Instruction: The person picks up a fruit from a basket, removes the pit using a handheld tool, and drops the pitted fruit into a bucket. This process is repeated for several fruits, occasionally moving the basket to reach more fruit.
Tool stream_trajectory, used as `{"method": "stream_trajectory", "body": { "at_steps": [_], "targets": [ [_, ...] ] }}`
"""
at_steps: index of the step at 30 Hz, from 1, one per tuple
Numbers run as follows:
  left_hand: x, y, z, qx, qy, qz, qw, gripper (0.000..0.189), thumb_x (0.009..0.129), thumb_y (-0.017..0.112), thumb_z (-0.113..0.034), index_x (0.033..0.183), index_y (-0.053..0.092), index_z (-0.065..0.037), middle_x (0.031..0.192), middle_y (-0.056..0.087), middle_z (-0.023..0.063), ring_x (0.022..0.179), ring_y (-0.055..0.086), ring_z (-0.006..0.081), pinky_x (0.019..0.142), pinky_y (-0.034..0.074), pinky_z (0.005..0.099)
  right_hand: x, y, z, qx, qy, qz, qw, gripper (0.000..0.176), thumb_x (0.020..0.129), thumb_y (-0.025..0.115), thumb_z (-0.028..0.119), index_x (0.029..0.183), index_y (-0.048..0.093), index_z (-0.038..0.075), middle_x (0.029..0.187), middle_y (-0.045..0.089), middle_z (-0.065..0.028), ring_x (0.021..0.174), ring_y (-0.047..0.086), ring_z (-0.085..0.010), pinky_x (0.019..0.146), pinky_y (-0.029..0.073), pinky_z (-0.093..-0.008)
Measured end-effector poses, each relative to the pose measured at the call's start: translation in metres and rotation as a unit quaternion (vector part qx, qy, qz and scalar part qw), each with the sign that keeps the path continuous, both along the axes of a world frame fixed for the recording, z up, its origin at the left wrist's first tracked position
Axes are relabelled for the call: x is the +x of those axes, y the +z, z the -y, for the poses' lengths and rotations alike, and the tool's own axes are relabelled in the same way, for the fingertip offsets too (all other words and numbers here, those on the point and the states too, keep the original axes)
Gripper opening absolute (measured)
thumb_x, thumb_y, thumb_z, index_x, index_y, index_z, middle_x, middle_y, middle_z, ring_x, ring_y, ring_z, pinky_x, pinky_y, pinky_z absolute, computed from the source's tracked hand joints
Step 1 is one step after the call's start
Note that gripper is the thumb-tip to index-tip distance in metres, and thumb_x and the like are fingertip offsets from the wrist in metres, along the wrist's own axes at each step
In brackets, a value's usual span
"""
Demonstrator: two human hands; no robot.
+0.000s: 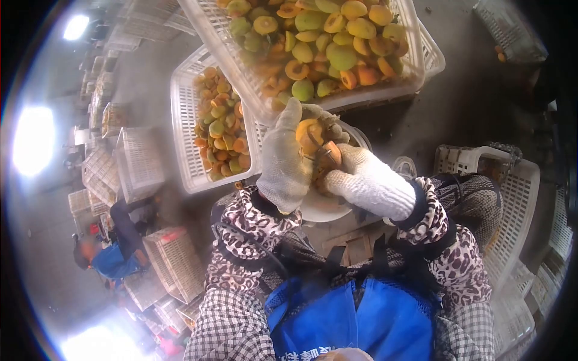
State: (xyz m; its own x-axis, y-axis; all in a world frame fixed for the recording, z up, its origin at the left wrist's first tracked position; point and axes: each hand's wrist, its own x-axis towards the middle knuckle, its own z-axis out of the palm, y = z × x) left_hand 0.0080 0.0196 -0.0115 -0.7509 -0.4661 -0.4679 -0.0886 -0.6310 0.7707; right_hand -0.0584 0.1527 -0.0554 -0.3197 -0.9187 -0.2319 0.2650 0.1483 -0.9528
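Observation:
My left hand [284, 159], in a pale work glove, holds a yellow-orange fruit [310, 136] between its thumb and fingers. My right hand [367, 177], also gloved, is closed around a small tool with an orange-brown part [330, 154], its end close to the fruit; the tool's shape is mostly hidden. Below both hands sits a white round container [322, 210], partly covered by them. Just beyond them, a large white crate [211, 42] holds many green and orange fruit pieces.
A second white crate [183, 129] of fruit pieces stands at the left. Another white crate [512, 222] is at my right side. A person in blue [114, 260] is at the far left beside stacked crates [171, 265]. One more crate [512, 33] lies at upper right.

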Motion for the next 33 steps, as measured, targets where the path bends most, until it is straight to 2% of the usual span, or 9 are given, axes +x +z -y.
{"method": "stream_trajectory", "body": {
  "at_steps": [3, 6, 16, 19, 26, 27, 28, 31, 33],
  "targets": [
    [-0.003, 0.006, -0.003, -0.059, -0.009, 0.033, 0.998, 0.050, 0.103, 0.040, -0.046, 0.099, 0.058, 0.000, 0.084, 0.061, 0.0116, 0.080, 0.065, 0.0258, 0.075, 0.056, 0.0380, -0.015, 0.022, -0.013, 0.018, 0.091, 0.264, 0.960, 0.025, 0.090, 0.056, 0.021, 0.102, 0.061, 0.000, 0.077, 0.063, -0.0108, 0.070, 0.064, -0.0205, 0.063, 0.051, -0.0345],
    [-0.007, 0.000, -0.006, -0.100, 0.016, 0.042, 0.994, 0.049, 0.103, 0.040, -0.045, 0.095, 0.059, 0.000, 0.080, 0.060, 0.0117, 0.075, 0.064, 0.0246, 0.069, 0.055, 0.0356, 0.003, 0.018, -0.004, 0.051, -0.012, 0.004, 0.999, 0.023, 0.091, 0.054, 0.020, 0.102, 0.060, 0.001, 0.073, 0.060, -0.0075, 0.064, 0.061, -0.0151, 0.058, 0.051, -0.0298],
    [-0.013, -0.002, -0.011, -0.182, 0.032, 0.076, 0.980, 0.043, 0.102, 0.044, -0.042, 0.089, 0.058, -0.004, 0.076, 0.059, 0.0106, 0.071, 0.062, 0.0239, 0.068, 0.054, 0.0367, -0.005, 0.018, -0.003, 0.050, 0.051, 0.149, 0.986, 0.019, 0.091, 0.057, 0.020, 0.099, 0.057, 0.002, 0.064, 0.053, -0.0003, 0.045, 0.050, -0.0116, 0.040, 0.044, -0.0263],
    [-0.012, 0.005, -0.010, -0.070, 0.035, 0.055, 0.995, 0.037, 0.101, 0.046, -0.040, 0.085, 0.056, -0.008, 0.076, 0.056, 0.0065, 0.070, 0.060, 0.0222, 0.068, 0.054, 0.0360, -0.021, 0.021, -0.011, 0.030, 0.151, 0.512, 0.845, 0.012, 0.087, 0.066, 0.016, 0.086, 0.058, 0.008, 0.061, 0.052, 0.0010, 0.045, 0.048, -0.0081, 0.039, 0.039, -0.0230],
    [0.011, 0.009, 0.024, 0.213, -0.011, -0.004, 0.977, 0.028, 0.101, 0.049, -0.037, 0.088, 0.054, -0.013, 0.078, 0.054, 0.0019, 0.067, 0.056, 0.0196, 0.070, 0.054, 0.0395, -0.016, 0.027, -0.007, 0.048, 0.229, 0.364, 0.901, 0.015, 0.083, 0.070, 0.019, 0.092, 0.063, 0.009, 0.071, 0.057, 0.0033, 0.057, 0.051, -0.0062, 0.051, 0.040, -0.0227],
    [0.020, -0.003, 0.043, -0.146, -0.059, 0.018, 0.987, 0.023, 0.100, 0.052, -0.033, 0.095, 0.058, -0.011, 0.087, 0.059, 0.0062, 0.074, 0.059, 0.0248, 0.078, 0.053, 0.0402, -0.009, 0.019, -0.009, 0.009, 0.234, 0.318, 0.919, 0.024, 0.082, 0.071, 0.022, 0.098, 0.063, 0.006, 0.075, 0.059, 0.0039, 0.058, 0.054, -0.0085, 0.053, 0.043, -0.0234],
    [0.024, -0.007, 0.059, -0.485, -0.097, 0.037, 0.869, 0.021, 0.099, 0.055, -0.029, 0.103, 0.062, -0.009, 0.097, 0.064, 0.0104, 0.080, 0.062, 0.0301, 0.086, 0.052, 0.0409, -0.015, 0.032, -0.012, 0.015, 0.273, 0.226, 0.935, 0.036, 0.083, 0.070, 0.025, 0.109, 0.061, 0.002, 0.082, 0.063, 0.0000, 0.064, 0.060, -0.0146, 0.061, 0.049, -0.0262],
    [0.019, -0.002, 0.094, -0.680, 0.027, 0.156, 0.716, 0.021, 0.096, 0.058, -0.027, 0.102, 0.065, -0.007, 0.099, 0.066, 0.0129, 0.087, 0.063, 0.0316, 0.087, 0.051, 0.0405, 0.015, -0.039, -0.014, 0.144, 0.270, -0.219, 0.927, 0.048, 0.088, 0.066, 0.035, 0.123, 0.060, 0.002, 0.104, 0.067, -0.0178, 0.091, 0.067, -0.0239, 0.081, 0.054, -0.0405],
    [0.007, 0.001, 0.112, -0.816, 0.144, 0.256, 0.498, 0.022, 0.093, 0.061, -0.024, 0.101, 0.067, -0.005, 0.101, 0.068, 0.0155, 0.094, 0.065, 0.0330, 0.088, 0.050, 0.0402, 0.017, -0.034, -0.001, 0.311, 0.349, -0.406, 0.785, 0.033, 0.090, 0.063, 0.027, 0.109, 0.066, 0.001, 0.098, 0.070, -0.0160, 0.087, 0.070, -0.0265, 0.078, 0.056, -0.0430]
  ]
}}
